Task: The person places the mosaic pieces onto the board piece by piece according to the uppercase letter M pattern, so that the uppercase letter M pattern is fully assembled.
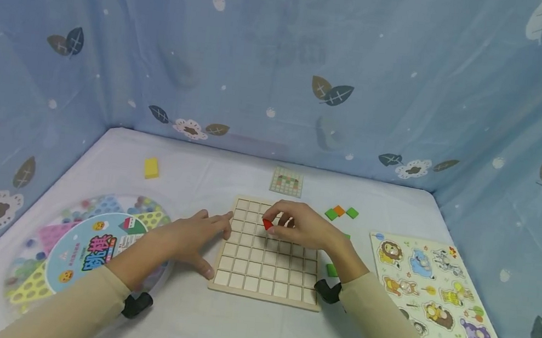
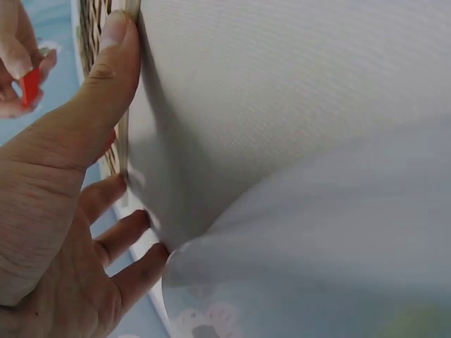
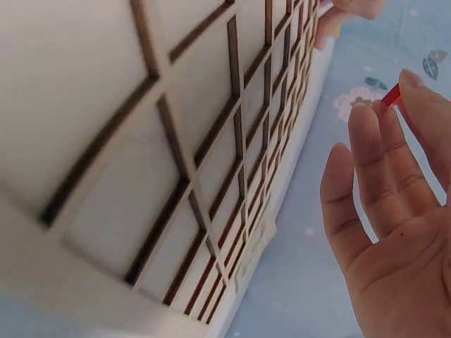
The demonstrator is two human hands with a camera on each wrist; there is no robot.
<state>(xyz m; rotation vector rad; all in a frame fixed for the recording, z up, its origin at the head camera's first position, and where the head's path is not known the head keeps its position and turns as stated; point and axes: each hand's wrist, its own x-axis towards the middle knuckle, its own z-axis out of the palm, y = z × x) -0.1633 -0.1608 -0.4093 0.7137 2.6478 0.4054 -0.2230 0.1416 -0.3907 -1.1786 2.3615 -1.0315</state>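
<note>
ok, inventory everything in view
wooden grid board: 1, pale, centre
red tile: 1, red, over board
red patch: 1, red, by board's edge, unclear
green tiles: 4 visible, green, right of board
orange tile: 1, orange, among greens
pattern card: 1, multicoloured, beyond board
yellow block: 1, yellow, back left
Chinese checkers set: 1, multicoloured, left
animal puzzle: 1, cream, right
table cover: 1, white, underneath
curtain: count unclear, blue, around
wrist devices: 2, black, wrists
sleeves: 2, beige, forearms
left hand: 1, board's left edge
right hand: 1, pinching red tile
</note>
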